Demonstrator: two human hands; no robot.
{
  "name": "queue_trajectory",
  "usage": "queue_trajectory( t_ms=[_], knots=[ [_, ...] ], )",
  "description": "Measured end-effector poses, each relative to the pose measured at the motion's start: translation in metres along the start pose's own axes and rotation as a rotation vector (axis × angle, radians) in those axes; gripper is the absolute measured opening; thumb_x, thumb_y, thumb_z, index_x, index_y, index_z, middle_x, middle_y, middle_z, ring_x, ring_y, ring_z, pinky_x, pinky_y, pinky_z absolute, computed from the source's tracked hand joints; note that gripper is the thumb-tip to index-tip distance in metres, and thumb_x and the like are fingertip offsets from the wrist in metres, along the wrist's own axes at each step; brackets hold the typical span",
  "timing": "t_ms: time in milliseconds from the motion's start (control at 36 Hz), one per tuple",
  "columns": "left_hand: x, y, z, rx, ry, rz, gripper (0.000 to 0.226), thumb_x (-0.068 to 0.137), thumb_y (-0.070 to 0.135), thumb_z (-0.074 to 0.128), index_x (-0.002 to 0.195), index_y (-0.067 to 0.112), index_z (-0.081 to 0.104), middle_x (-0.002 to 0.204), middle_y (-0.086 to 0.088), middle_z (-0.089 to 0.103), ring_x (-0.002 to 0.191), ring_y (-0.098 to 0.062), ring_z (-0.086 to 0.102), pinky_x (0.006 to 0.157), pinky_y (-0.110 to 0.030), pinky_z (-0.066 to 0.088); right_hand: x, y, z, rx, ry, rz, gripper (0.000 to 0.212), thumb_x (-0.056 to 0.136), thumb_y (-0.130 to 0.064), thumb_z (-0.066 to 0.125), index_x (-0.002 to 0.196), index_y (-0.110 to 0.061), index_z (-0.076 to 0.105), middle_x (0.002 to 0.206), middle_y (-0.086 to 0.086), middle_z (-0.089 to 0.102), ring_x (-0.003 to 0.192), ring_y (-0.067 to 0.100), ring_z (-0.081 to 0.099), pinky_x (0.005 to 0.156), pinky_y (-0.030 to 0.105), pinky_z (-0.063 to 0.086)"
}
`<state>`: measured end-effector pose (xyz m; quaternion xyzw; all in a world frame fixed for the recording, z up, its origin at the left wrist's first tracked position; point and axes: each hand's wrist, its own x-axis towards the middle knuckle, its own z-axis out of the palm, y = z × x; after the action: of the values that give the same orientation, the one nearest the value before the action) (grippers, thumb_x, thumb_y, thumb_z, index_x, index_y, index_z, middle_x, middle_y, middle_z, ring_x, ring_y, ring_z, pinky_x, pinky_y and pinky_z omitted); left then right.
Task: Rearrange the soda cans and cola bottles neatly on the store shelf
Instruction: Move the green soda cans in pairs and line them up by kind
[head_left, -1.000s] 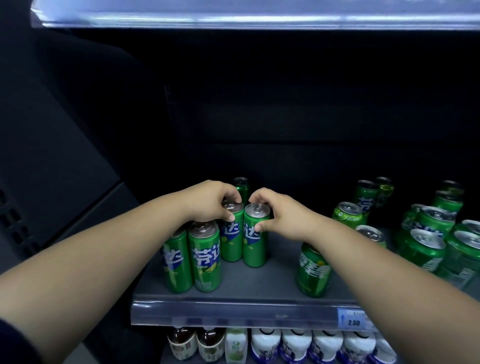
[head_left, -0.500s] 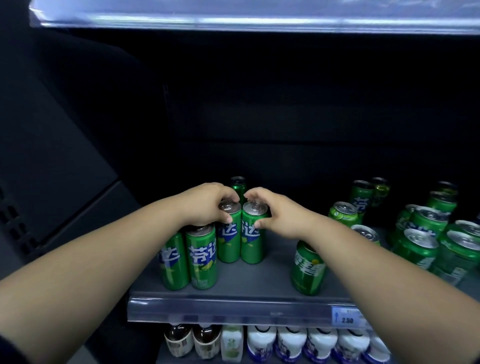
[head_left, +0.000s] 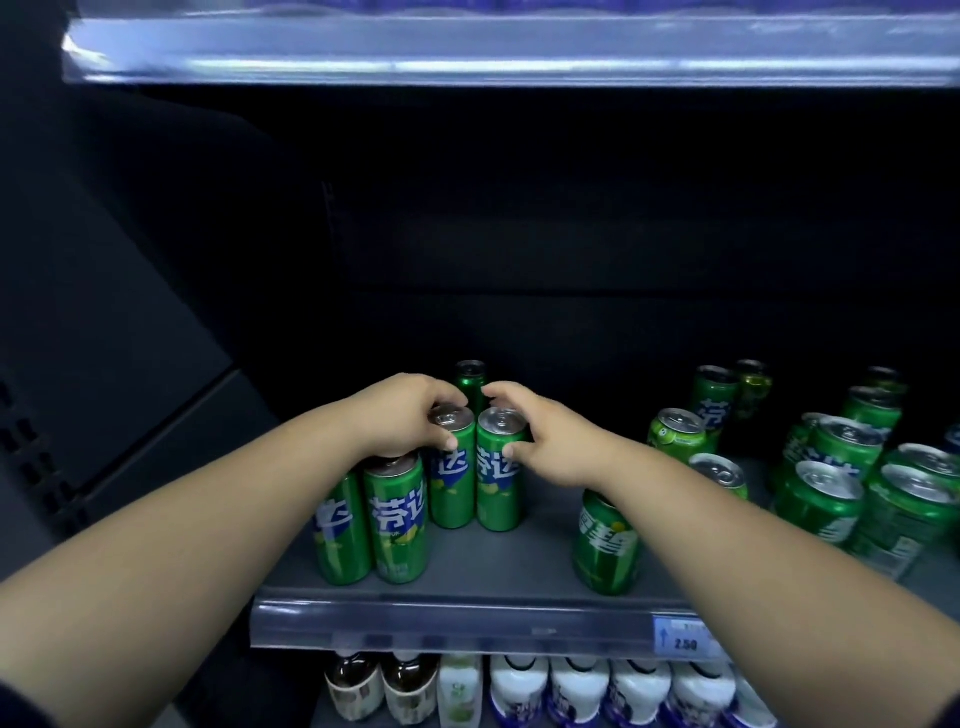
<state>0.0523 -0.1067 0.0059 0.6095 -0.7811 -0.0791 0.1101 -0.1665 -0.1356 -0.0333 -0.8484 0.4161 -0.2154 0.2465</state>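
Observation:
Tall green soda cans stand at the left of the grey shelf (head_left: 524, 566). My left hand (head_left: 410, 415) grips the top of one slim can (head_left: 451, 483). My right hand (head_left: 545, 441) grips the slim can (head_left: 498, 486) right beside it; the two cans touch. Two more slim cans (head_left: 395, 525) stand in front at the left, partly under my left wrist. A further can (head_left: 470, 379) stands behind in the dark. A shorter green can (head_left: 605, 551) stands alone under my right forearm.
A loose cluster of short green cans (head_left: 826, 499) fills the shelf's right side, some tilted. A price tag (head_left: 683, 639) sits on the front rail. Bottles (head_left: 576, 691) line the shelf below. Another shelf edge (head_left: 519, 57) hangs overhead. The back is dark.
Both hands stay on the two slim cans, which have shifted slightly toward the back. The view has tilted a little.

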Motion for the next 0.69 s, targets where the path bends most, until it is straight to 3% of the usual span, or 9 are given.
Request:
queue_trajectory(
  t_ms=[83,167,278,389,556,694],
  knots=[
    [-0.003,0.003,0.0,-0.005,0.013,0.0,0.065,0.079,0.032,0.079,0.138,0.027,0.053,0.136,0.005,0.059,0.122,-0.013,0.055,0.104,-0.031,0.043,0.0,-0.002,0.0,-0.006,-0.003,-0.004,0.08,0.085,-0.016,0.071,0.152,-0.034,0.031,0.148,0.003,0.048,0.132,0.018,0.049,0.11,0.033,0.041],
    [-0.011,0.008,0.001,0.031,0.039,0.02,0.073,0.078,0.038,0.079,0.143,0.025,0.047,0.14,0.0,0.052,0.127,-0.017,0.049,0.106,-0.03,0.04,-0.005,-0.004,-0.002,-0.03,0.0,-0.041,0.084,0.08,-0.025,0.079,0.152,-0.03,0.035,0.15,0.0,0.043,0.135,0.014,0.043,0.11,0.024,0.034],
    [-0.029,0.021,0.002,-0.023,0.148,0.085,0.075,0.076,0.041,0.08,0.142,0.027,0.048,0.138,0.004,0.049,0.126,-0.013,0.048,0.105,-0.028,0.039,-0.025,-0.003,-0.007,-0.05,0.111,-0.106,0.076,0.078,-0.03,0.081,0.145,-0.023,0.047,0.147,-0.003,0.045,0.134,0.009,0.042,0.116,0.027,0.032],
    [-0.047,0.045,0.015,-0.163,0.297,0.166,0.068,0.075,0.038,0.082,0.136,0.029,0.054,0.131,0.008,0.051,0.117,-0.007,0.051,0.103,-0.026,0.041,-0.064,0.0,-0.017,0.009,0.242,-0.107,0.065,0.08,-0.026,0.082,0.139,-0.023,0.054,0.143,-0.005,0.048,0.132,0.006,0.043,0.11,0.014,0.028],
    [-0.06,0.096,0.051,-0.334,0.361,0.267,0.057,0.076,0.036,0.08,0.128,0.029,0.058,0.123,0.013,0.054,0.115,-0.001,0.05,0.101,-0.019,0.037,-0.131,0.016,-0.025,0.15,0.46,0.005,0.051,0.08,-0.031,0.078,0.124,-0.043,0.056,0.128,-0.03,0.051,0.124,0.0,0.051,0.108,0.025,0.039],
    [-0.064,0.132,0.082,-0.491,0.338,0.317,0.051,0.076,0.029,0.082,0.122,0.035,0.06,0.121,0.024,0.053,0.117,0.009,0.047,0.098,-0.005,0.03,-0.184,0.033,-0.035,0.217,0.648,0.157,0.044,0.082,-0.027,0.078,0.119,-0.043,0.061,0.126,-0.018,0.061,0.118,-0.001,0.057,0.103,0.031,0.047]
  ],
)
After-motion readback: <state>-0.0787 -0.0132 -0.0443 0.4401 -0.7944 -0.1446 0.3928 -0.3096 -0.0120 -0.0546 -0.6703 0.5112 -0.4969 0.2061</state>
